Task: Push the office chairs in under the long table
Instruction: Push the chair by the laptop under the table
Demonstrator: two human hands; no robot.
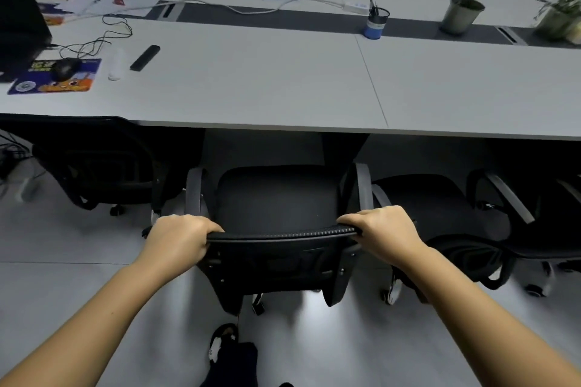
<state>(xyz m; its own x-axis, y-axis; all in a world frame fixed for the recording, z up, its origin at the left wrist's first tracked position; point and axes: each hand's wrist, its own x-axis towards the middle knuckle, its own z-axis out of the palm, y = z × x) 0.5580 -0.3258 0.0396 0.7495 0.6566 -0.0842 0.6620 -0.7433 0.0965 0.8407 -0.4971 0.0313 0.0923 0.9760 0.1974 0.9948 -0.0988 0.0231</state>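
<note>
Gripping the top edge of the middle office chair's backrest (pixel 279 236), our left hand (pixel 179 239) and right hand (pixel 383 229) clench its two ends; its seat sits just short of the counter (pixel 251 78), between two neighbouring chairs (pixel 103 163).

The middle chair (pixel 276 198) stands before the long table (pixel 251 82), between a left chair (pixel 103 163) and a right chair (pixel 440 207). The mouse (pixel 64 67) lies on the table's left end, the pen cup (pixel 375 22) further right.

Left hand (pixel 180 237), right hand (pixel 385 231) grip chair backrest (pixel 283 234) facing table (pixel 251 88).
</note>
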